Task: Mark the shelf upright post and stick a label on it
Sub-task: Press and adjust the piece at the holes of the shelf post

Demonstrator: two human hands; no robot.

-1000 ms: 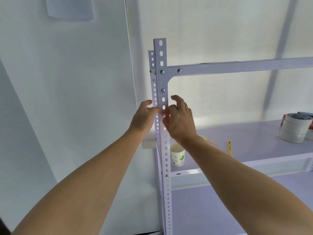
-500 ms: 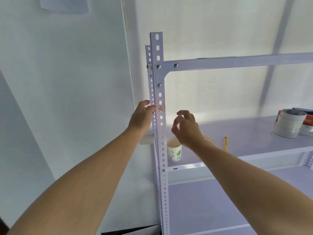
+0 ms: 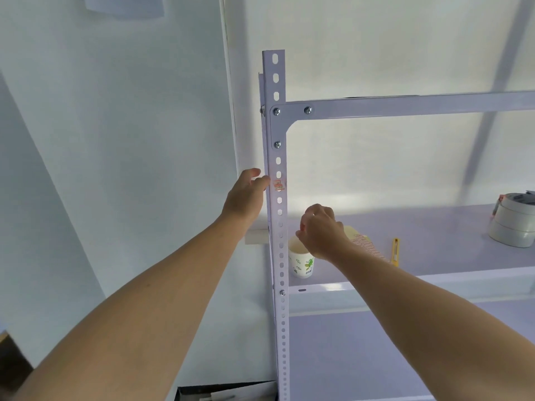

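Note:
The white perforated upright post (image 3: 278,131) of a metal shelf rises through the middle of the view. A small label (image 3: 278,185) with reddish print sits on its front face, a little below the corner bracket. My left hand (image 3: 246,195) rests against the post's left edge beside the label, fingers loosely spread, holding nothing. My right hand (image 3: 321,230) hovers lower and to the right of the post, over a paper cup, with fingers curled in; whether they pinch anything is hidden.
A paper cup (image 3: 301,260) with a green print stands on the shelf board (image 3: 434,227) by the post. A yellow sheet (image 3: 362,241) and a yellow utility knife (image 3: 395,250) lie further right. Tape rolls (image 3: 514,224) are stacked at far right. A white wall is behind.
My right hand has come off the post and dropped down and right toward the cup. The label stays on the post. My left hand remains at the post's edge.

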